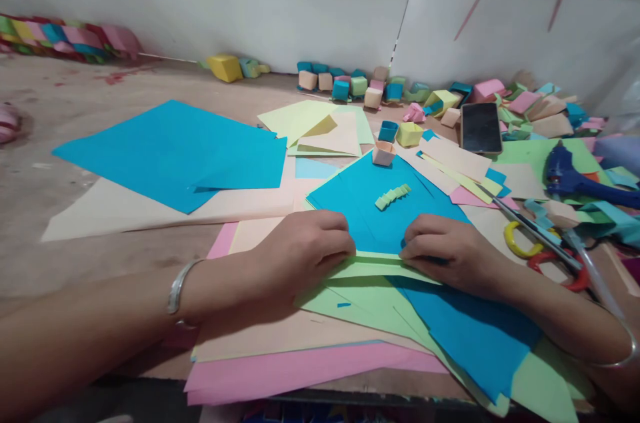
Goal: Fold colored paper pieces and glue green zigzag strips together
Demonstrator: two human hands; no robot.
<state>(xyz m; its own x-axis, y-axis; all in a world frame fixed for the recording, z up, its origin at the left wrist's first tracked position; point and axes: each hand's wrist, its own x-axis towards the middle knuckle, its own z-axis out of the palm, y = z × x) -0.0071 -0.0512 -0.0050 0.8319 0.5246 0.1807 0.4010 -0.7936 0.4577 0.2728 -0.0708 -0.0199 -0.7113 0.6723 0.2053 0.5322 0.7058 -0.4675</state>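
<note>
My left hand point(313, 246) and my right hand point(447, 249) both grip a light green paper strip point(383, 265), one at each end. Its far edge is folded over in a narrow band. The fingers of both hands are curled and pressed onto the fold. Under the strip lie blue paper sheets point(345, 199) and a light green sheet point(350, 306). Just beyond my hands, a small zigzag-folded green piece point(393, 197) rests on the blue paper.
Small folded paper boxes point(359, 86) line the wall. Scissors point(543, 243), a phone point(481, 128) and a blue glue gun point(585, 179) lie at the right among paper scraps. Large blue point(175, 153) and pink point(300, 369) sheets spread over the table.
</note>
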